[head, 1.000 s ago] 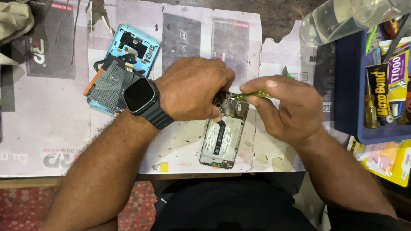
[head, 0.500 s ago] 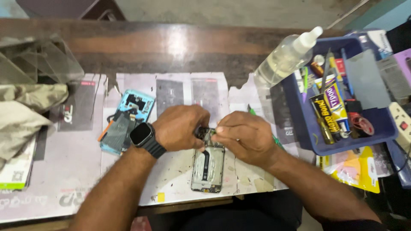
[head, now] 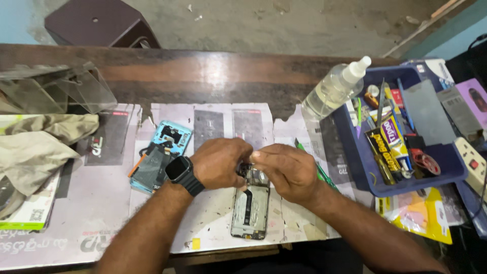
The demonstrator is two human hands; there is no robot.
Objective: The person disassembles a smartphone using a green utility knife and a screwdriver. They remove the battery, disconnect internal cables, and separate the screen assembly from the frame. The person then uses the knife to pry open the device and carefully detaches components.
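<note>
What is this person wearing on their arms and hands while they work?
Both forearms are bare, with no sleeves and no gloves in view. The left hand has a dark smartwatch with a square black face on a black band at the wrist. The right hand shows no watch, and I see no rings.

A clear squeeze bottle (head: 335, 89) leans on a blue tray (head: 357, 162) of tools, beside a beige cloth (head: 40, 147).

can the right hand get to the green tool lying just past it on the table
Probably yes. The green tool lies bare on the paper right beside the right hand, with nothing over it, though that hand and the left hand are both on the opened phone.
</note>
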